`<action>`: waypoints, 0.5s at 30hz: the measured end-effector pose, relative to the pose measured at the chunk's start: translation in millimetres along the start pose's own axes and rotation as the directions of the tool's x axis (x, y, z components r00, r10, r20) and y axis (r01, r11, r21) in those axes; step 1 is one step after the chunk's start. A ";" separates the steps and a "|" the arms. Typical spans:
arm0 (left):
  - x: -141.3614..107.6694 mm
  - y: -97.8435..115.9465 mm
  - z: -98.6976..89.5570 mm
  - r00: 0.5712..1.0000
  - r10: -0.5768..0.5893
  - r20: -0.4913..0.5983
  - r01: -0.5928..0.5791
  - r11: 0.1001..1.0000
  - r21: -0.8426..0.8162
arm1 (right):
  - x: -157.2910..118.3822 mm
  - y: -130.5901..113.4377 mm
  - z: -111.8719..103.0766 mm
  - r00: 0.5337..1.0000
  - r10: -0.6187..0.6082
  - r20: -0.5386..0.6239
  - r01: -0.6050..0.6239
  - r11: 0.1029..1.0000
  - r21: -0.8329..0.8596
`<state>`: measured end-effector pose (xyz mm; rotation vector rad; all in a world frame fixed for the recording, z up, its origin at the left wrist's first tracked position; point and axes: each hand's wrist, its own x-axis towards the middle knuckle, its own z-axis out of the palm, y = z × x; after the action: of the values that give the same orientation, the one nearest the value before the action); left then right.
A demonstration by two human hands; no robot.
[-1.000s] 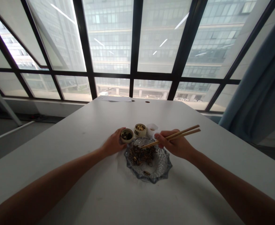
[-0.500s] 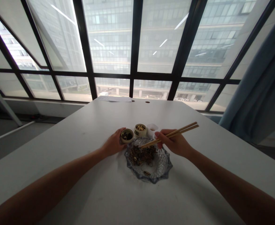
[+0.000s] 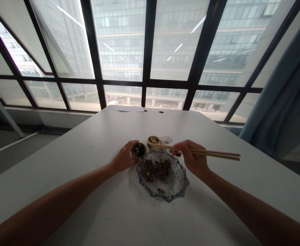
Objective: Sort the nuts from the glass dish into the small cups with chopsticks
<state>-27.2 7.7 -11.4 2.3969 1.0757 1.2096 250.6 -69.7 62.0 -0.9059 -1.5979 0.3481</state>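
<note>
My left hand (image 3: 125,157) is wrapped round a small round cup (image 3: 139,155) with dark pieces in it. In my right hand (image 3: 193,157) is a pair of wooden chopsticks (image 3: 216,154), pointing left. Their tips lie in front of a small pale cup of nuts (image 3: 153,139), close to the rim of the cup in my left hand. Whether the tips pinch anything is too small to tell. Below them stands a scalloped glass bowl (image 3: 183,189) with dark, seed-like pieces (image 3: 157,169), mostly in its left half.
Beside the nut cup stands a white cup (image 3: 167,139). Another small container with brown pieces (image 3: 177,154) is partly hidden by my right hand. Paper (image 3: 125,108) lies at the far edge of the white table (image 3: 109,205), before the windows. A blue curtain (image 3: 280,102) hangs at right.
The chopsticks have left the seeds in the glass bowl and swung up and left, toward the cup in my left hand. That cup looks tilted slightly more toward me.
</note>
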 end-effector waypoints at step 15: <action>0.1 2.1 -0.2 1.000 0.003 -0.019 -0.003 1.000 0.010 | -6.4 -4.9 10.1 0.943 -0.118 0.313 0.173 0.972 -0.157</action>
<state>-26.2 6.3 -10.1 2.3995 1.0864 1.2335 239.4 -74.8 58.3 -0.8963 -1.9943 0.2453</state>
